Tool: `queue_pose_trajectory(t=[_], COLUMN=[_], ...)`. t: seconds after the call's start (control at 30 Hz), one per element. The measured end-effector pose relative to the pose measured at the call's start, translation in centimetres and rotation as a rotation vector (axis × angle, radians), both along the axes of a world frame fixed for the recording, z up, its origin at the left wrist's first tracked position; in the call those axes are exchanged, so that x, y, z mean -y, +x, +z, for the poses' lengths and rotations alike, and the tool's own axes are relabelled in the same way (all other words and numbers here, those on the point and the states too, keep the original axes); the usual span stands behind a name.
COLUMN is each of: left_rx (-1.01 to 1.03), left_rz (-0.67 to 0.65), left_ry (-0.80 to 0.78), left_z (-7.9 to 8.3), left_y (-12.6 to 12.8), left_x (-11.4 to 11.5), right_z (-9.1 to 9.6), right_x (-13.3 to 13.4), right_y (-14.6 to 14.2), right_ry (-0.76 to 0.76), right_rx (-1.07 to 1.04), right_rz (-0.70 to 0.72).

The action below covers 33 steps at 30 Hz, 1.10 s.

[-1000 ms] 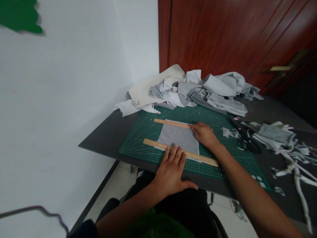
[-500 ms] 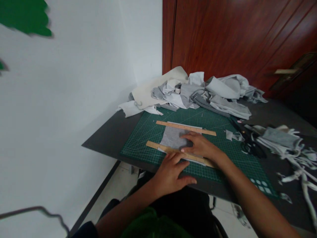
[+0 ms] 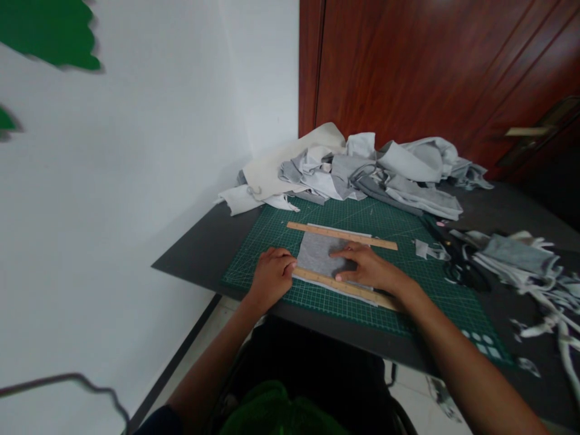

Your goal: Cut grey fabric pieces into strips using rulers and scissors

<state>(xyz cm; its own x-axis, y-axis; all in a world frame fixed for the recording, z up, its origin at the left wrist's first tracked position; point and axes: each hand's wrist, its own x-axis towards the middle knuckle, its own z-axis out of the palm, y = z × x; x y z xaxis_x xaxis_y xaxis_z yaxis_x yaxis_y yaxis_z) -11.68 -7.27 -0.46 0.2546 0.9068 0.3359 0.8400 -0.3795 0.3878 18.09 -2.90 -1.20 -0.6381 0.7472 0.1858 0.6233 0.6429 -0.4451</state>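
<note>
Left hand (image 3: 272, 275): grip curled shut over the left end of the near wooden ruler (image 3: 347, 287). Right hand (image 3: 369, 270): flat, grip open, pressing the soft grey fabric rectangle (image 3: 317, 252), which lies mid green gridded mat (image 3: 410, 284) on the dark bench (image 3: 199, 254). Far wooden ruler (image 3: 344, 235) sits along its far edge. Crumpled grey-white fabric pile (image 3: 362, 169) behind.

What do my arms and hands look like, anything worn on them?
Both forearms are bare. The left hand and right hand carry no gloves, and no watch or bracelet shows. A dark sleeve edge shows high on the left arm.
</note>
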Motion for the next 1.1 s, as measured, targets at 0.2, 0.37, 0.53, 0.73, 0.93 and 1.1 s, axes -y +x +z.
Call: queue_pose_trajectory(t=[0.2, 0.37, 0.53, 0.73, 0.93, 1.1], left_rx=[-0.041, -0.083, -0.227, -0.19, 0.226, 0.333], left_rz=[-0.013, -0.087, -0.061, 0.003, 0.172, 0.395], left_ry=[-0.08, -0.155, -0.128, -0.062, 0.014, 0.183], left_z=[0.5, 1.8, 2.5, 0.8, -0.6, -0.5], left_y=[-0.8, -1.2, -0.1, 0.3, -1.5, -3.4], left_x=[-0.9, -1.9, -1.8, -0.8, -2.3, -3.6], right_z=[0.1, 0.2, 0.4, 0.0, -0.1, -0.2], right_x=[-0.3, -0.3, -0.2, -0.3, -0.3, -0.3], right_y=[0.0, -0.2, -0.4, -0.4, -0.2, -0.2], right_ry=[-0.028, -0.046, -0.052, -0.046, -0.037, -0.036], right_rx=[0.007, 0.004, 0.011, 0.014, 0.01, 0.027], right_rz=[-0.004, -0.025, -0.04, -0.052, -0.038, -0.05])
